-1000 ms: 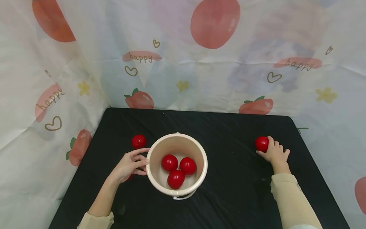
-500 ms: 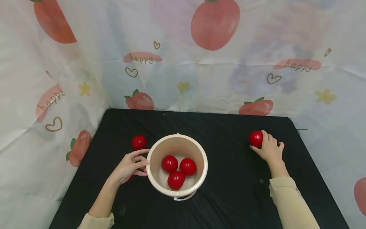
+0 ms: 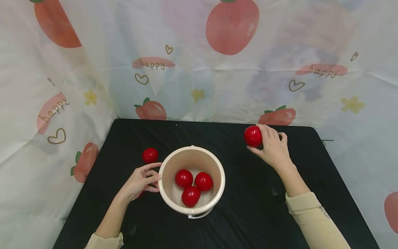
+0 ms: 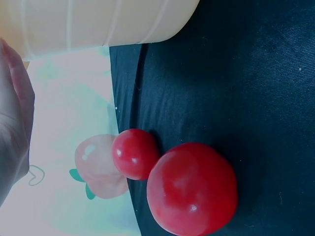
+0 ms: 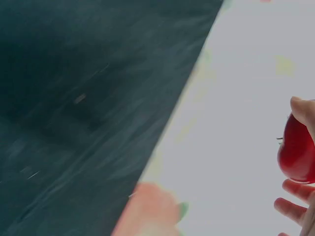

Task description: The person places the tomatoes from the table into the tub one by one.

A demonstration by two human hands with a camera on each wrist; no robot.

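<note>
My right hand (image 3: 272, 147) holds a red tomato (image 3: 253, 136) between thumb and fingers, over the back right of the black table. A small stem shows on this tomato (image 5: 297, 152) in the right wrist view, where the hand is cut off at the edge. My left hand (image 3: 141, 180) touches the left side of a cream bucket (image 3: 222, 180), its fairly straight fingers at the rim. Three red tomatoes (image 3: 191, 196) lie inside the bucket. Left of it sits another tomato (image 3: 150, 155); one more tomato (image 4: 192, 189) is mostly hidden under the left hand in the head view.
A black cloth covers the table (image 3: 242, 214). The bucket's white handle (image 3: 200, 216) hangs down at its near side. A white printed curtain (image 3: 230, 90) rises behind the table and along its left side.
My right hand has carried the tomato leftward and up from the right part of the table. The left hand and the bucket have stayed where they were.
</note>
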